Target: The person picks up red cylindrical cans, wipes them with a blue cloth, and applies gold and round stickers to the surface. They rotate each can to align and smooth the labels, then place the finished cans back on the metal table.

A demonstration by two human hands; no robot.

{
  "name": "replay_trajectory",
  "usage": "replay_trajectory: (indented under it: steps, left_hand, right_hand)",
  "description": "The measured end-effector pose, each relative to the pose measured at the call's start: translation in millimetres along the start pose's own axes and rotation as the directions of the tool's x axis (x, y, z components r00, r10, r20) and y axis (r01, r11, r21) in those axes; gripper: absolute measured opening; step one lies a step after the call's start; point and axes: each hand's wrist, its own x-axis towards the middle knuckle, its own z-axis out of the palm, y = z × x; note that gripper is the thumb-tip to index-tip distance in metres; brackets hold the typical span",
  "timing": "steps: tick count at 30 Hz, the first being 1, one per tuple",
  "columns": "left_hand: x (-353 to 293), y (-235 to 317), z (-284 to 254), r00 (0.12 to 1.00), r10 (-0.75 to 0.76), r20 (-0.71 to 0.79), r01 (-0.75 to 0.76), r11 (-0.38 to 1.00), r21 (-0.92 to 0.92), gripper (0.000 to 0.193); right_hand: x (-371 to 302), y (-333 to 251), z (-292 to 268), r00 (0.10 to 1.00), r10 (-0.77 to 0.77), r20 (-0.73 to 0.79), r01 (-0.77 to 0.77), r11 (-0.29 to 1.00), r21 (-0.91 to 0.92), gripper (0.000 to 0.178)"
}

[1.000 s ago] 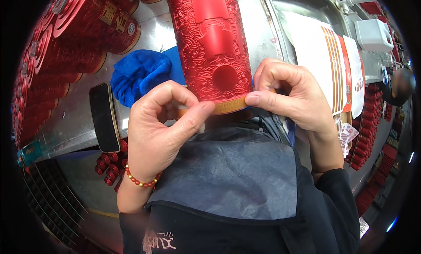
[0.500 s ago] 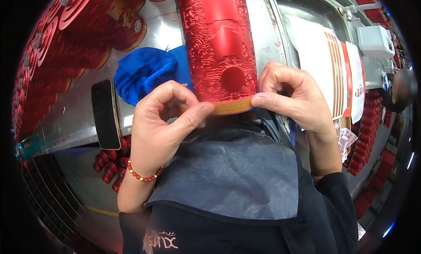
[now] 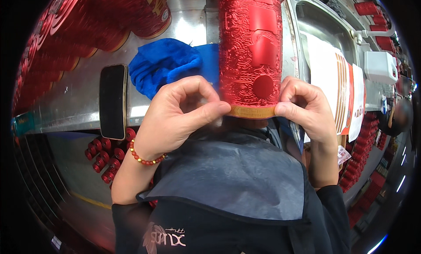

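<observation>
A red embossed cylinder lies on its side, with one end toward me. Around its near rim runs a narrow gold strip. At the strip's left end my left hand pinches with thumb and forefinger, the thumb tip against the gold. My right hand is closed in a like pinch at the right end, its thumb pressing where strip and cylinder meet. Both forefinger tips are partly hidden behind the thumbs and the cylinder. A blue cloth is bunched left of the cylinder, beyond my left hand.
A black phone lies on the metal table at left, near several large red cans. To the right are sheets with brown strips, a sink and a white jug. Small red cylinders sit below the table.
The cylinder and both hands appear farther right as the view shifts. The cylinder has rolled slightly, its round patch now nearer its right side. Both hands keep pinching at the gold strip.
</observation>
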Motion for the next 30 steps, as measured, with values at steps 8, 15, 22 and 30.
replay_trajectory:
  steps: [8,15,22,30]
  left_hand:
    - [5,-3,-9,0.999,0.032,0.028,-0.035,0.993,0.115,0.012]
    - [2,-14,-27,0.685,0.726,0.065,-0.4,0.3,0.866,0.036]
    - [16,-31,3,0.722,0.681,0.121,-0.349,0.207,0.914,0.098]
    - [13,-28,14,0.709,0.704,0.042,-0.432,0.387,0.815,0.111]
  right_hand:
    - [1,-3,1,1.0,0.025,-0.005,-0.025,1.0,0.0,0.027]
    - [-1,-8,3,1.0,0.022,-0.02,-0.023,0.999,-0.047,0.026]
    - [-5,-10,2,0.998,0.029,-0.053,-0.034,0.995,-0.089,0.024]
    - [-2,11,-7,0.991,0.13,-0.022,-0.128,0.988,0.084,0.019]
